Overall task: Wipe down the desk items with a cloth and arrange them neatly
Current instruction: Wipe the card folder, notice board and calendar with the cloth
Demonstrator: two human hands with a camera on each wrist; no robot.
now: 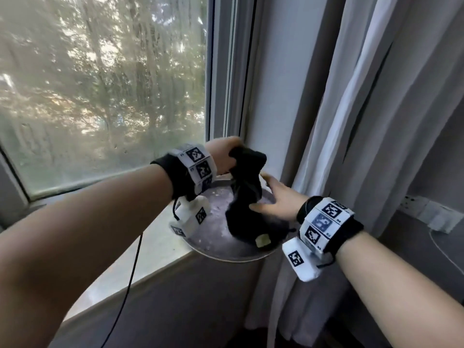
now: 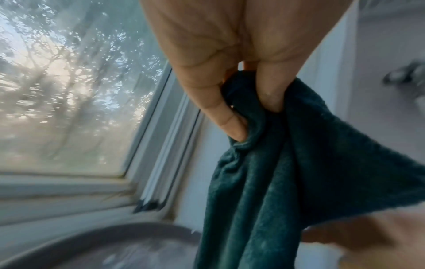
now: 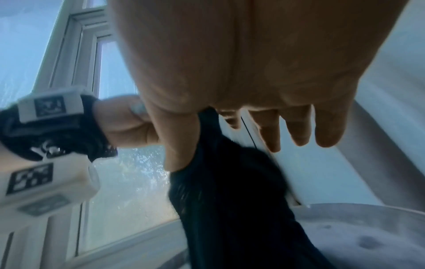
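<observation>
A dark teal cloth (image 1: 244, 194) hangs over a round metal basin (image 1: 216, 237) on the windowsill. My left hand (image 1: 226, 154) grips the bunched top of the cloth (image 2: 287, 182), fingers (image 2: 232, 125) curled into its folds. My right hand (image 1: 273, 197) is lower down at the cloth's right side. Its fingers (image 3: 296, 131) are straight and spread, and its thumb (image 3: 177, 154) lies against the cloth (image 3: 230, 209). The cloth's lower end with a pale label (image 1: 262, 240) rests in the basin (image 3: 368, 218).
The pale windowsill (image 1: 150, 247) runs under a large window (image 1: 100, 84). Grey curtains (image 1: 351, 121) hang close on the right. A white socket block (image 1: 426, 212) sits on a surface at far right. A black cable (image 1: 133, 285) dangles from my left wrist.
</observation>
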